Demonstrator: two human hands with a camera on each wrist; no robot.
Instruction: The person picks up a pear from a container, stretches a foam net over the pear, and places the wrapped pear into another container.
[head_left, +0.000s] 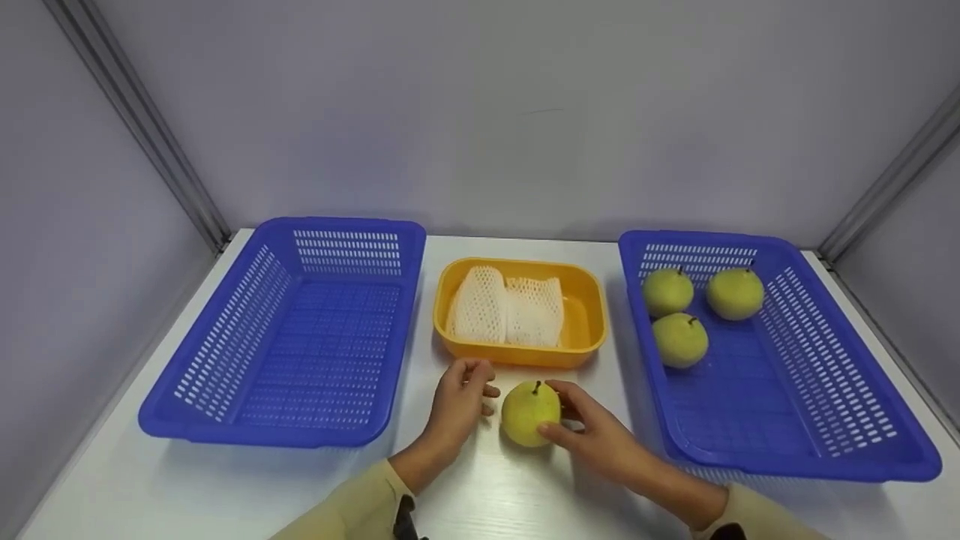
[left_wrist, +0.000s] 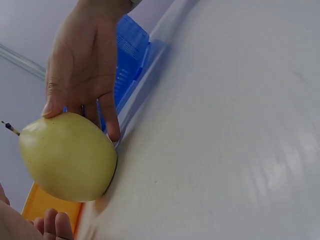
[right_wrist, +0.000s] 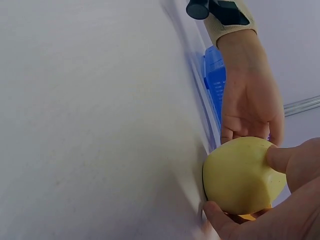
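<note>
My right hand (head_left: 600, 435) grips a yellow-green pear (head_left: 531, 414) from its right side, thumb in front and fingers behind. The pear's stem points up, and its base is at or just above the white tabletop. On the pear's other side is my left hand (head_left: 459, 405), fingers loosely bent and a small gap from the fruit. In the left wrist view the right hand (left_wrist: 85, 65) reaches around the pear (left_wrist: 70, 157). The right wrist view shows the thumb and fingers against the pear (right_wrist: 242, 175), the left hand (right_wrist: 252, 102) beyond it.
Behind the hands stands an orange tub (head_left: 517, 354) with white foam net sleeves (head_left: 506, 307) in it. A blue basket (head_left: 281, 435) is at left. The blue basket (head_left: 795, 466) at right holds three pears (head_left: 680, 341). Walls (head_left: 517, 135) enclose the table (head_left: 495, 495).
</note>
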